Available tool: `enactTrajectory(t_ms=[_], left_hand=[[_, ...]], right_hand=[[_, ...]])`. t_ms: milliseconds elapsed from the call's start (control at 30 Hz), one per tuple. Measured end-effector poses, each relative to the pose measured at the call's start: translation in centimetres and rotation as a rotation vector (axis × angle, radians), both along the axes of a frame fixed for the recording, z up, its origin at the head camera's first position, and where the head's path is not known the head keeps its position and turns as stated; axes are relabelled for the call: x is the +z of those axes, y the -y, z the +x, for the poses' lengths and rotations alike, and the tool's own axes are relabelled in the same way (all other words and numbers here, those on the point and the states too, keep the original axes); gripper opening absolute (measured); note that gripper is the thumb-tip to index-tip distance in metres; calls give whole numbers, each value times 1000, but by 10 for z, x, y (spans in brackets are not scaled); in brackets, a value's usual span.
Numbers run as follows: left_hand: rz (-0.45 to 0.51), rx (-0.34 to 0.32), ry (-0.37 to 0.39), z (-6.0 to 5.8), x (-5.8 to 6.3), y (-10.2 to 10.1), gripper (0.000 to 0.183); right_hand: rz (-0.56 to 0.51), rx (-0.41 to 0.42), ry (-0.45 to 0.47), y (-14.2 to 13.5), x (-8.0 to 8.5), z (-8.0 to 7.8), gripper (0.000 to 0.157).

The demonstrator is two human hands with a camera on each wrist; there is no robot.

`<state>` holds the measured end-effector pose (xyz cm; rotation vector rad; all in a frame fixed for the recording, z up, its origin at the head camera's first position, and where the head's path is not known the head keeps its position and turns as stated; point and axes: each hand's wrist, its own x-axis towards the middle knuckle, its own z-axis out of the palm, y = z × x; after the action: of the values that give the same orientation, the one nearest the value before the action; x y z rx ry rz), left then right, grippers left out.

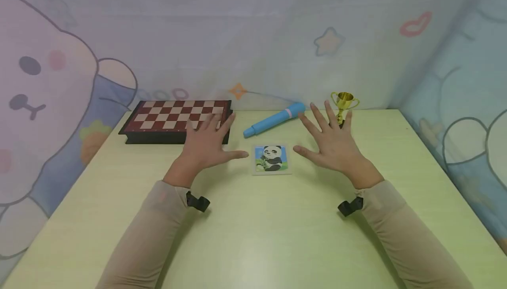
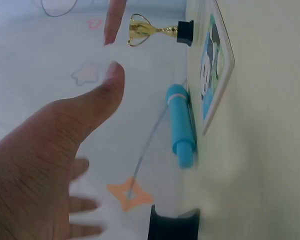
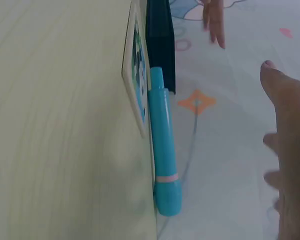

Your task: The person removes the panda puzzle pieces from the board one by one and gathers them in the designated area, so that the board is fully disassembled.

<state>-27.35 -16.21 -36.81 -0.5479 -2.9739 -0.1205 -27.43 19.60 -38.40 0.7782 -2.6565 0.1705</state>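
Observation:
Both hands are held over the table with fingers spread and nothing in them. My left hand point(image 1: 206, 144) overlaps the front right of a red-and-white chequered board box point(image 1: 174, 116) in the head view. On the other side, my right hand point(image 1: 334, 146) is spread just in front of a small gold trophy cup point(image 1: 344, 100) with a dark base. Between the two thumbs lies a square panda picture tile point(image 1: 271, 159) with a pale frame. Behind it, a light blue tube-shaped thing point(image 1: 273, 121) with a pink band lies slantwise; the left wrist view also shows this blue tube point(image 2: 180, 122).
The pale table point(image 1: 253, 236) ends at the back against a cartoon-printed cloth point(image 1: 253, 38). Similar cloth hangs along the left and right sides. A small black device point(image 1: 198, 202) is strapped at the left wrist, and another black device point(image 1: 350, 206) at the right.

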Motion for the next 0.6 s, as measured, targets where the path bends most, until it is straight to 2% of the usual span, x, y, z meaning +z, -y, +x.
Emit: enactTrajectory(t_ms=[100,167,200,300,400,500,600], left_hand=[[180,-178,123,-1,-10,-9,92],[245,-255,223,-4,-22,-15,86],[262,-273,264,-6,-30,-16,86],[257,-282,294,-13,-52,-18,96],[304,-286,287,-18,-69,-16,105],[341,-308,263,-20,-77,-14,109],[326,-320,232,-22,-81,-13,108]], right_hand=[[-172,186,120,14,-13,-5,72],[-285,292,228,27,-28,-10,62],[-332,316,280,35,-36,-13,57],[-425,328,367,55,-54,-23,47],[-486,338,379,69,-64,-36,38],[-477,365,370,77,-69,-51,26],[-466,366,371,81,-71,-61,22]])
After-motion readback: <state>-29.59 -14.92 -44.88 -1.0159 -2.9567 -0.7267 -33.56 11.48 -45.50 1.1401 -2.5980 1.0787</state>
